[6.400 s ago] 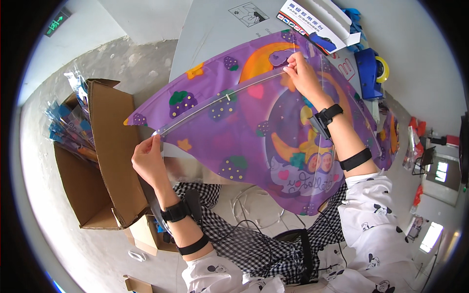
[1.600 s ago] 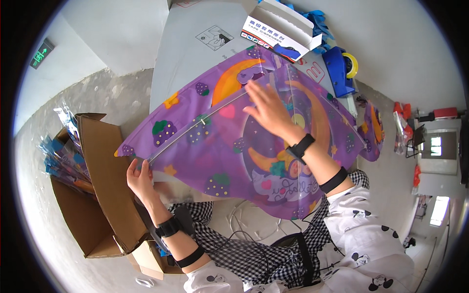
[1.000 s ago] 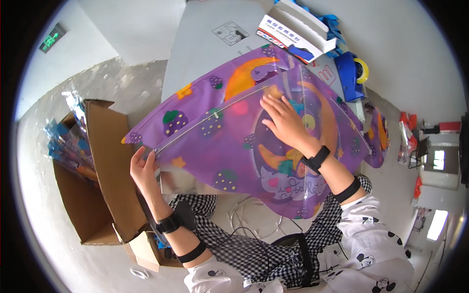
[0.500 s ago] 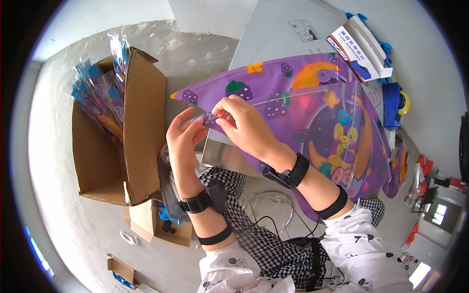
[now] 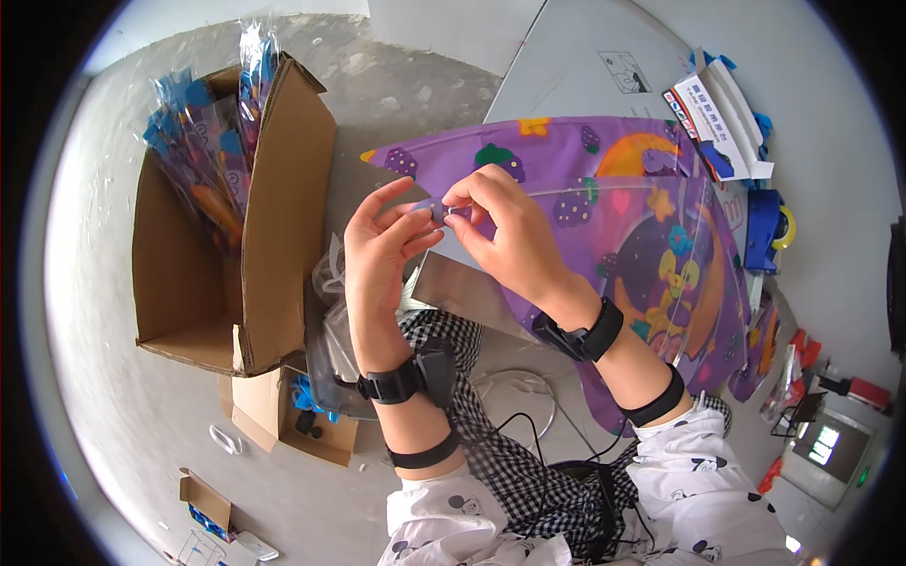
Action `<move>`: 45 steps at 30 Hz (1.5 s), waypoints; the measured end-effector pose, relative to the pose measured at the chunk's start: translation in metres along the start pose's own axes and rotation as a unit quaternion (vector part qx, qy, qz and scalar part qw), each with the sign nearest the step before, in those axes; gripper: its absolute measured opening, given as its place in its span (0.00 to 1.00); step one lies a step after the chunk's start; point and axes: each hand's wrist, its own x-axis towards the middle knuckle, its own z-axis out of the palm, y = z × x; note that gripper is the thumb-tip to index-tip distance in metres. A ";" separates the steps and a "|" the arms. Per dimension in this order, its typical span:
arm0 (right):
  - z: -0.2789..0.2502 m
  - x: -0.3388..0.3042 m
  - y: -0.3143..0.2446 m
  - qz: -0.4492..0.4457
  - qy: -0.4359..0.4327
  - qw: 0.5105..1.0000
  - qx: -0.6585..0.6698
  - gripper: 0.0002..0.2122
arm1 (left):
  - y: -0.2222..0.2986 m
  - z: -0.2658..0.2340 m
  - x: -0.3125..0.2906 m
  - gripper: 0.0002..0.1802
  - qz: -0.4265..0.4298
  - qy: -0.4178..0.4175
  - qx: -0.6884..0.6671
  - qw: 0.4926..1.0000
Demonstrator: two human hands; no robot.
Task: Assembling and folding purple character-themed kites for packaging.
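Observation:
A purple printed canopy (image 5: 572,209), seemingly a child's umbrella, lies over the table's edge, with fruit, moon and star pictures and a clear panel. Its far corner ends in a yellow tip (image 5: 368,157). My left hand (image 5: 379,247) is closed in a pinch on a nearer corner of the canopy, other fingers spread. Close beside it, my right hand (image 5: 505,231) pinches the same corner, thumb against forefinger. A tiny pale bit shows between the two hands; its kind is too small to make out.
At the left stands a cardboard box (image 5: 283,226) with several plastic-wrapped, blue-topped items (image 5: 203,132). A blue tape dispenser (image 5: 763,231) and an opened white carton (image 5: 722,123) sit on the grey table (image 5: 576,57). Smaller open boxes (image 5: 316,434) are on the floor.
Both hands and the pinched corner appear slightly further right and closer together. The whole scene has shifted a little as my head moved.

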 end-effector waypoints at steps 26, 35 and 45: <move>0.001 0.004 0.001 -0.073 0.042 0.992 -0.092 0.06 | 0.003 0.002 -0.001 0.28 0.030 -0.017 -0.027 0.999; 0.003 0.005 -0.001 -0.081 0.064 0.977 -0.187 0.05 | 0.002 0.006 0.001 0.31 0.038 0.010 0.025 0.999; 0.003 0.004 -0.003 0.040 0.049 0.993 -0.095 0.04 | 0.000 0.006 -0.002 0.32 0.082 0.010 0.111 0.990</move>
